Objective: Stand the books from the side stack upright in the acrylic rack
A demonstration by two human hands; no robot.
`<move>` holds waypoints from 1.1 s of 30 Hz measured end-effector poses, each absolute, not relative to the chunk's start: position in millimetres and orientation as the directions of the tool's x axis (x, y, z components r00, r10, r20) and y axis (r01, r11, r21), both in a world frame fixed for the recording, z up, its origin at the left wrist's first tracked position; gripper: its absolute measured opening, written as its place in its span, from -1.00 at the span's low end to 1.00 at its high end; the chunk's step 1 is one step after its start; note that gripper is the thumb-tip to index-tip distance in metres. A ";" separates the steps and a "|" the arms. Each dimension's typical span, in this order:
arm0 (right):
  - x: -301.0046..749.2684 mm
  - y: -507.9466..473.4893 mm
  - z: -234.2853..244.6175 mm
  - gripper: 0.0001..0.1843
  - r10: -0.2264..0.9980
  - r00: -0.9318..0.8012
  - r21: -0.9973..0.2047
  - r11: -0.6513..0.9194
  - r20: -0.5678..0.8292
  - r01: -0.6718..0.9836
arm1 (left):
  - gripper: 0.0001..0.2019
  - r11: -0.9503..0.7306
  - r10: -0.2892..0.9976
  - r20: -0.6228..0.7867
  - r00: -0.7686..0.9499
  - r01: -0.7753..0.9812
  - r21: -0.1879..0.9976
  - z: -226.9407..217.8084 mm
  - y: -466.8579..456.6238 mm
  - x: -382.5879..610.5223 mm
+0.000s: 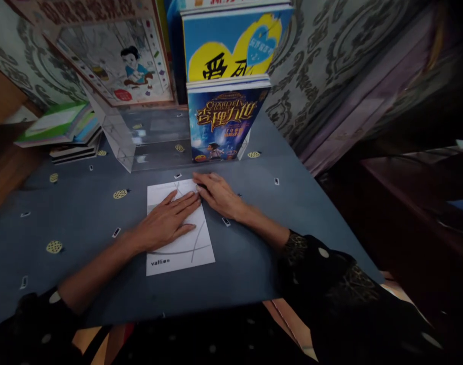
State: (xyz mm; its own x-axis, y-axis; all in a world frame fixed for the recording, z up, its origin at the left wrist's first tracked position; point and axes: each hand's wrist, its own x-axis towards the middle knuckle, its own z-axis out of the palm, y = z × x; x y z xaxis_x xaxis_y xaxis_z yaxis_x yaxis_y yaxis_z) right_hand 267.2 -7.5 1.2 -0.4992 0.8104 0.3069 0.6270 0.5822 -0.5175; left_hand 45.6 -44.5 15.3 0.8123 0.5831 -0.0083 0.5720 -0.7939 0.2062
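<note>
A white sheet or thin booklet with grey curved lines and small "valli" lettering lies on the dark blue tablecloth. Across its middle rests my left hand, flat with the fingers stretched toward the upper right. My right hand is at the upper right corner of the white sheet, its fingers touching or just over that edge. Those fingers are fairly straight, and I see nothing gripped in them. Part of the sheet is hidden under my left hand.
Behind the hands stands a clear acrylic rack holding a dark blue book, a blue and yellow book and a picture book. Several books are stacked at the left. The table's right edge slopes away.
</note>
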 end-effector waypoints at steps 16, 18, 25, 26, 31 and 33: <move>266.1 -15.5 0.6 -0.55 0.776 -0.547 -0.382 0.631 0.315 0.676 | -0.47 -0.803 0.380 -0.111 0.918 0.387 0.454 41.7 -117.1 50.2; 265.5 -16.7 0.3 -0.60 0.772 -0.553 -0.356 0.635 0.312 0.686 | -0.49 -0.738 0.507 -0.085 0.858 0.483 0.472 40.8 -96.6 39.4; 253.7 -19.5 5.0 -0.65 0.739 -0.609 -0.179 0.666 0.289 0.724 | -0.46 -0.444 0.845 0.039 0.534 0.658 0.608 34.5 -22.3 -6.4; 247.9 -18.8 4.8 -0.63 0.724 -0.630 -0.159 0.683 0.282 0.713 | -0.46 -0.412 0.858 0.040 0.513 0.639 0.649 34.2 -18.2 -9.3; 202.2 -19.1 -0.9 -0.56 0.599 -0.751 -0.176 0.800 0.277 0.573 | -0.44 -0.295 0.901 0.062 0.429 0.501 0.813 28.9 -13.2 -11.4; 184.5 -26.4 -2.5 -0.57 0.562 -0.775 -0.211 0.827 0.288 0.521 | -0.44 -0.283 0.909 0.072 0.410 0.481 0.830 26.6 -13.7 -10.6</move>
State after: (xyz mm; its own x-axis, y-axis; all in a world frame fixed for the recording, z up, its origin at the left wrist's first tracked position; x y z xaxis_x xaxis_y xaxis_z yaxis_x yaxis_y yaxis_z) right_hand 184.5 -26.4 -2.5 -0.7753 0.5620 0.2881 0.5209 0.8270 -0.2114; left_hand -10.6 -13.7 26.6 0.4103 0.9091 0.0719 0.4809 -0.2827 0.8300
